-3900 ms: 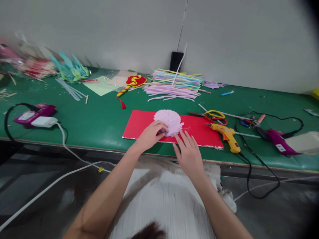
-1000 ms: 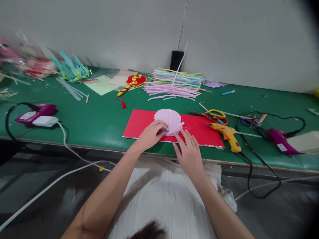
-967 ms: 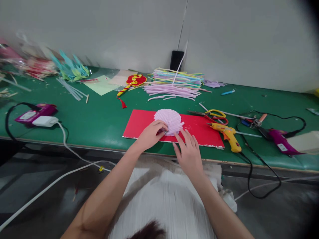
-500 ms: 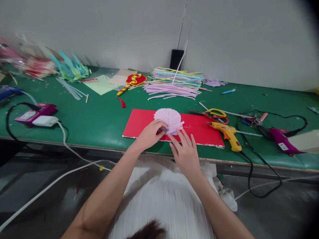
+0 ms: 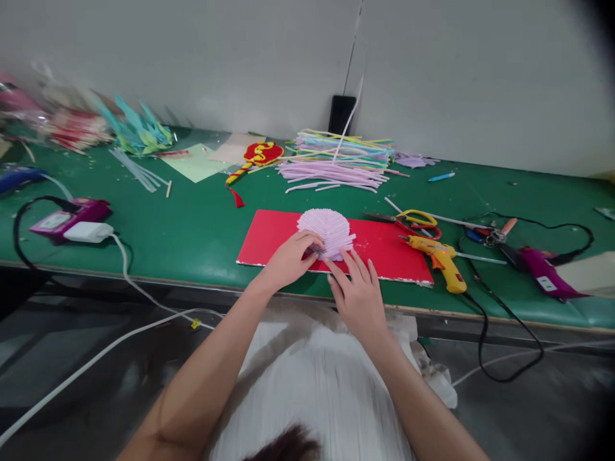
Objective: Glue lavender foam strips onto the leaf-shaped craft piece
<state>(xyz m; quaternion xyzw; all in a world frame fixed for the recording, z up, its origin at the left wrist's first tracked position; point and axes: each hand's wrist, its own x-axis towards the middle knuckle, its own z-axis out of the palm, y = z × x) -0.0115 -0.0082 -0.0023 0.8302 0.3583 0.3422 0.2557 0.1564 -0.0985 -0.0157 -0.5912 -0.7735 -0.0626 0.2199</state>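
Note:
A round lilac piece (image 5: 325,223), made of pipe cleaners laid side by side in a slanting pattern, lies on a red board (image 5: 269,237) near the table's front edge. My left hand (image 5: 292,259) is at its lower left edge, thumb and fingers closed in a pinch on it. With fingers spread, my right hand (image 5: 356,285) rests its fingertips on the lower right edge. A few pipe cleaner ends stick out at the right side. My fingers cover the bottom of the piece.
Right of the board are scissors (image 5: 416,221) and a yellow glue gun (image 5: 444,261) with a black cord. Behind lie a pile of pipe cleaners (image 5: 331,173), a phone (image 5: 341,114) and a red-yellow fan (image 5: 262,153). Purple power strips (image 5: 72,218) sit left and right.

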